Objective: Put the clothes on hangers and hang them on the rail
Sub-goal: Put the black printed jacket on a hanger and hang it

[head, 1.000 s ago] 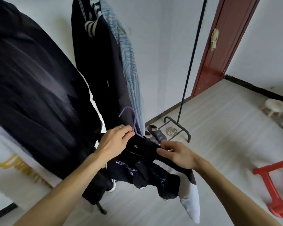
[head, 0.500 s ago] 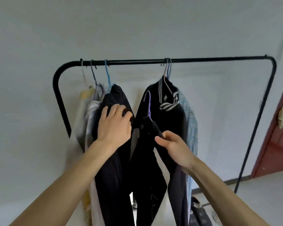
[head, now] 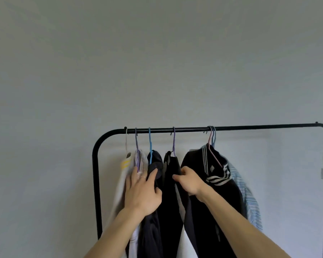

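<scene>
My right hand (head: 189,181) is curled round a fold of the black garment (head: 168,205), thumb and fingers pinching the cloth just below its shoulder; straight above that hand the garment's purple hanger (head: 173,144) is hooked over the black rail (head: 250,128), so the piece hangs between its neighbours. My left hand (head: 142,192) lies flat with fingers straight and spread, holding nothing, pressed against the clothes on its own side; a ring (head: 143,177) shows on one finger. Under its forefinger is a dark garment (head: 154,161) on a blue hanger (head: 150,144); under the outer fingers is a pale one (head: 142,157) on a lilac hanger (head: 137,146); further out from that hand hangs a cream top with yellow stripes (head: 125,163) on a white hanger (head: 126,142), close to the rail's upright (head: 95,183) on that side. Crowding my right hand on its outer side is a black jacket with white stripes (head: 218,175) on a pink hanger (head: 210,140), touching my wrist; behind it hangs a blue striped shirt (head: 250,200), its hanger probably the blue hook beside the pink one, though I cannot tell for sure. A grey wall (head: 157,62) stands behind everything.
</scene>
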